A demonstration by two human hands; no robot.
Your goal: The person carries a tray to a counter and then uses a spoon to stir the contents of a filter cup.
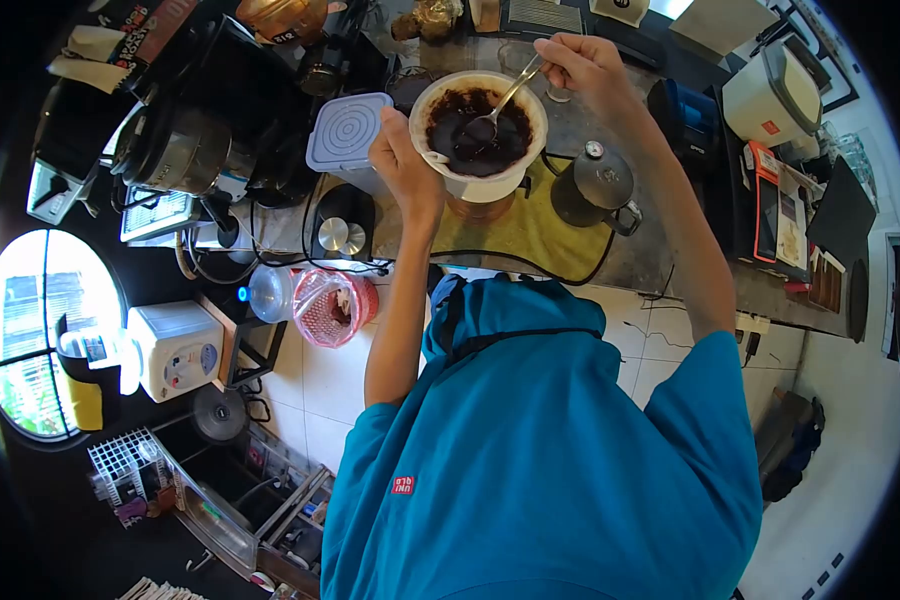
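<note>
**Spoon down in the dark contents, both hands at the vessel**

The white vessel (480,188) sits at the near edge of the tabletop (573,130), at 12 o'clock from the body. The dark contents (505,148) are already inside it, and the spoon (510,92) is in them, its handle rising toward 1 o'clock. Dark smears and bits cling to the inner wall above them, thicker in some places than others. As far as the view shows, those smears remain to be brought down and the spoon has not been taken out. Whether the contents are evenly wet or mixed cannot be told.

The right hand (588,72), at 1 to 2 o'clock from the vessel, pinches the top of the spoon handle between thumb and fingers. The left hand (410,178) is at the vessel's 8 o'clock side, fingers curled; what they close on is hidden, so their grip cannot be told.

Around the vessel, a lidded container (345,140) stands at 9 o'clock and a dark jug (582,195) with a round dial on top at 4 o'clock. A yellow-green cloth (545,240) lies from 4 to 6 o'clock, and a small glass (560,92) is at 2 o'clock.
</note>
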